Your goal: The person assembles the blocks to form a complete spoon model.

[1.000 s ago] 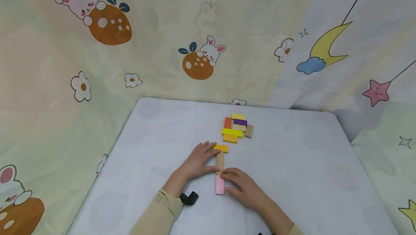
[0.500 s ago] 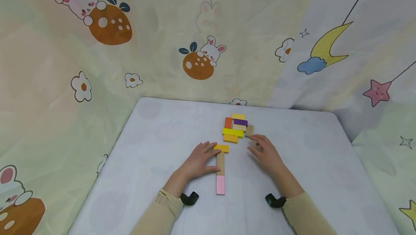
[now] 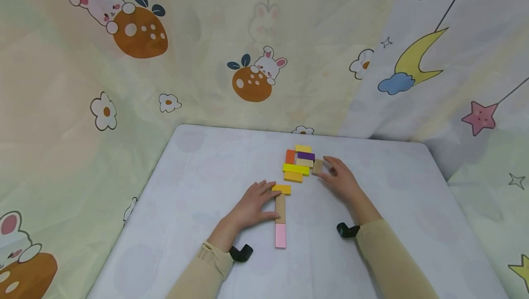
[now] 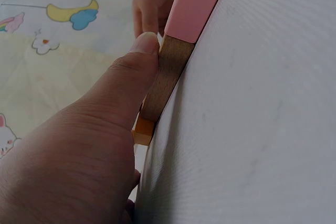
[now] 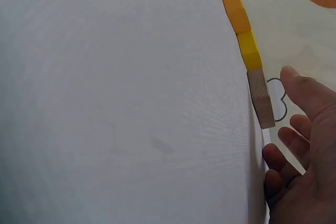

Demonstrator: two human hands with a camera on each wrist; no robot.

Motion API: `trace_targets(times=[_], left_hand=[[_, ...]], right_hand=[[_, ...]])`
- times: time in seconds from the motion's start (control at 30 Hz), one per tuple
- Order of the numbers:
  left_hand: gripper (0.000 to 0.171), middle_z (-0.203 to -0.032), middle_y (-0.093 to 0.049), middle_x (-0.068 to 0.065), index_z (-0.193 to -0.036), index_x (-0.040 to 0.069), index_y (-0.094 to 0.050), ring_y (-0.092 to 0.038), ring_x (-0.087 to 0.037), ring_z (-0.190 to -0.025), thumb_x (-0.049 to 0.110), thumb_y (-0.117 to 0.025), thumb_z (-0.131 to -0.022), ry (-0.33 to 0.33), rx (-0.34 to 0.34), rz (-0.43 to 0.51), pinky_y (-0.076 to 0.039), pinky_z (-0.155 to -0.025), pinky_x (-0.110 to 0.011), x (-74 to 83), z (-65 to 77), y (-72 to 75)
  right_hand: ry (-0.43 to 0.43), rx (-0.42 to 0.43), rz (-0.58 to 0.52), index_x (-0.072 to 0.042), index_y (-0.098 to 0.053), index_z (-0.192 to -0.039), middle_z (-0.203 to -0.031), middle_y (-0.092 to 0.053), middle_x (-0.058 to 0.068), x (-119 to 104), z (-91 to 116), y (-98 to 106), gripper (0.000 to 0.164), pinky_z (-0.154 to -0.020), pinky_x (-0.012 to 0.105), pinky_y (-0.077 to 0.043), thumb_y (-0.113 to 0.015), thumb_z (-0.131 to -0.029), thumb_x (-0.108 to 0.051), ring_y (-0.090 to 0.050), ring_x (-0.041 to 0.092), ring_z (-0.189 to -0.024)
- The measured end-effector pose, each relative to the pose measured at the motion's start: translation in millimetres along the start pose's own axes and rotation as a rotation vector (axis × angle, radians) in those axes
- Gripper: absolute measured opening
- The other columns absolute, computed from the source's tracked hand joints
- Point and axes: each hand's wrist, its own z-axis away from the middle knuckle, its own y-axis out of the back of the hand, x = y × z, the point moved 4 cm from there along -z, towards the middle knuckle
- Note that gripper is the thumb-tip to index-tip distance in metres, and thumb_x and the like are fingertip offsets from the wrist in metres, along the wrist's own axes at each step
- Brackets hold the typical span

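Observation:
On the table, an orange-yellow block (image 3: 283, 189), a plain wooden block (image 3: 280, 208) and a pink block (image 3: 280, 235) lie end to end, the orange-yellow one crosswise. My left hand (image 3: 252, 203) rests at their left side. Its fingertips touch the orange-yellow block and its thumb touches the plain wooden block, as the left wrist view also shows. My right hand (image 3: 340, 180) is spread at the right end of the far group, beside another plain wooden block (image 3: 317, 166). In the right wrist view, its thumb (image 5: 302, 90) stands apart from that block (image 5: 261, 98).
Beside that block lie an orange-red block (image 3: 290, 156), a purple block (image 3: 306, 155), light wooden pieces (image 3: 304, 162), a bright yellow block (image 3: 295, 168) and other yellow ones. A patterned cloth (image 3: 198, 60) hangs behind the white table (image 3: 198, 161).
My right hand has left the pink and wooden blocks and moved away and to the right, to the wooden block at the far group. My left hand has stayed in place.

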Motion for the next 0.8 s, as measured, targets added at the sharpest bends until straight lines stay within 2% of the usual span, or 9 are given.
trace_targets(times=[0.27, 0.5, 0.8], left_hand=[[0.074, -0.163, -0.028, 0.007, -0.148, 0.035, -0.043, -0.020, -0.022, -0.153, 0.071, -0.057, -0.086, 0.014, -0.008, -0.003, -0.012, -0.128, -0.044, 0.4, -0.6, 0.6], [0.073, -0.162, -0.029, 0.007, -0.148, 0.034, -0.044, -0.021, -0.023, -0.152, 0.070, -0.058, -0.086, 0.013, -0.005, 0.000, -0.014, -0.127, -0.045, 0.6, -0.9, 0.7], [0.075, -0.163, -0.027, 0.008, -0.149, 0.036, -0.043, -0.020, -0.022, -0.153, 0.073, -0.055, -0.085, 0.011, -0.003, 0.001, -0.013, -0.128, -0.045, -1.3, -1.1, -1.9]], right_hand=[[-0.016, -0.024, 0.017, -0.024, -0.036, -0.153, -0.153, -0.041, 0.010, 6.2, -10.0, -2.9, 0.074, -0.109, 0.056, -0.043, -0.067, -0.090, -0.049, -0.049, 0.031, -0.118], [0.024, -0.006, 0.049, -0.024, -0.037, -0.153, -0.154, -0.041, 0.010, 5.7, -9.9, -5.2, 0.074, -0.108, 0.055, -0.042, -0.068, -0.090, -0.047, -0.049, 0.030, -0.119], [0.030, 0.020, 0.069, -0.021, -0.041, -0.151, -0.152, -0.044, 0.011, 3.1, -8.1, -6.7, 0.067, -0.113, 0.055, -0.039, -0.068, -0.093, -0.040, -0.047, 0.031, -0.126]])
